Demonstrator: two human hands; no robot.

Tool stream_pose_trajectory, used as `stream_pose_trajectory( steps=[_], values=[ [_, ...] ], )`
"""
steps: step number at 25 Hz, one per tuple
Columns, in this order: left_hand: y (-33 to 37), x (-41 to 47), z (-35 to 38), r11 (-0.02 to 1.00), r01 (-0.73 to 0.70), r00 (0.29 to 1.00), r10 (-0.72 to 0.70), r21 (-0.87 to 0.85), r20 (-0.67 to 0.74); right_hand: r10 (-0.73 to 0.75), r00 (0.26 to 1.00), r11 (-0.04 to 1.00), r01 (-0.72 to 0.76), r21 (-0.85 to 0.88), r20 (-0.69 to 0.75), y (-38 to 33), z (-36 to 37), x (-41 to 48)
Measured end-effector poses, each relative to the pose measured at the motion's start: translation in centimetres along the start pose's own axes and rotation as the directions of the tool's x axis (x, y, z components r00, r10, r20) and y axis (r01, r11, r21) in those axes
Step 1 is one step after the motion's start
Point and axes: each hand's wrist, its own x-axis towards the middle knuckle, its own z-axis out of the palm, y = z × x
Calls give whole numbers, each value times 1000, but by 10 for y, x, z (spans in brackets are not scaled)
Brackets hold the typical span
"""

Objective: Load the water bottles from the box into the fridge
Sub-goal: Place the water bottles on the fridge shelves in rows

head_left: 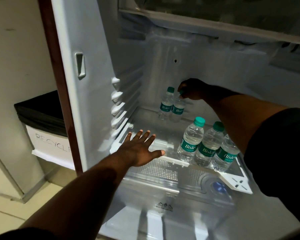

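While the right grip (pixel 190 90) pinches the cap of a rear bottle (pixel 177 109), the left grip (pixel 139 151) spreads straight fingers above the shelf (pixel 145 118) front.

Findings, located from the fridge shelf (pixel 145 120):

- **Rear bottles** (pixel 166 107), at the back of the shelf: green label bands read "Bisle", the rest lost round the curve.
- **Front bottles** (pixel 189 146), at the front right of the shelf: same marking.
- **White bin** (pixel 48 144), left of the shelf: reads "RECYCL", the remainder hidden.
- **Drawer cover** (pixel 164 206), below the shelf: print illegible.
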Motion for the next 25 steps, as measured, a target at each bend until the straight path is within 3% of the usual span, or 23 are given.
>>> stream_pose_trajectory(
  steps=[6,25],
  values=[
    [1,-1,-1,1000,-5,1000,5,8,3,-34,999,997,36,-61,35,-15,-13,-30],
    [0,5,-4,1000,2,999,-2,18,36,-75,983,997,70,37,167,-70,-34,-127]
  ],
)
